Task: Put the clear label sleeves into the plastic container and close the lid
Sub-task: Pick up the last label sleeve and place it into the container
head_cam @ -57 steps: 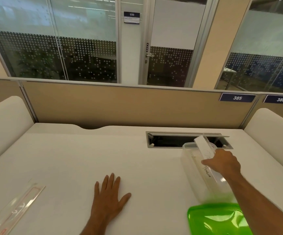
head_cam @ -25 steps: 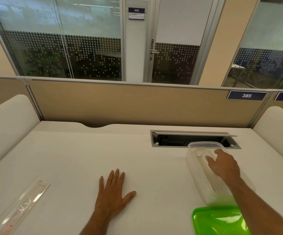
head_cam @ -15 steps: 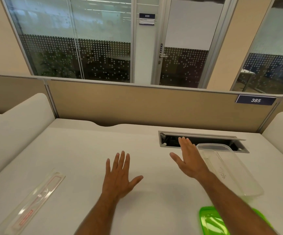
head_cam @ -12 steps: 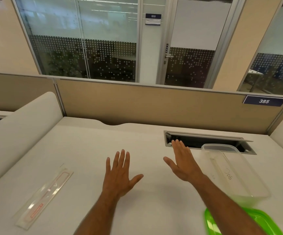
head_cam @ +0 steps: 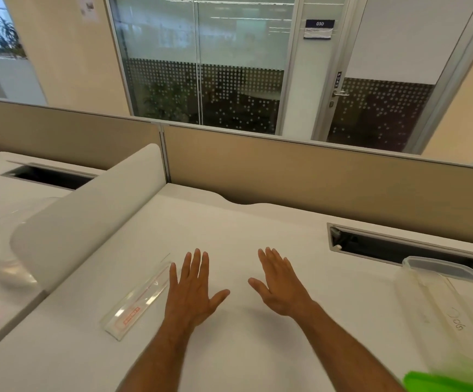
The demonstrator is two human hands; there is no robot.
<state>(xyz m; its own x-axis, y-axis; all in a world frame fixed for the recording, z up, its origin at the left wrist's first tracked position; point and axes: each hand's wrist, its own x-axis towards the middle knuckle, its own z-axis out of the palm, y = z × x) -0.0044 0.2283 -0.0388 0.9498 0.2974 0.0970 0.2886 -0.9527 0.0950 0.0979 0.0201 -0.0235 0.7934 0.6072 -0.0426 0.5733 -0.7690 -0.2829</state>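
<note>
Now the clear label sleeve (head_cam: 140, 299) beside the left hand (head_cam: 193, 292) should be pinched by its long edges; both the left and right hand (head_cam: 280, 288) are spread, empty

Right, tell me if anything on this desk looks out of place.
One clear sleeve lies loose on the desk beside the left hand, far from the open container. The green lid is off. Both hands are empty; right hand too.
</note>
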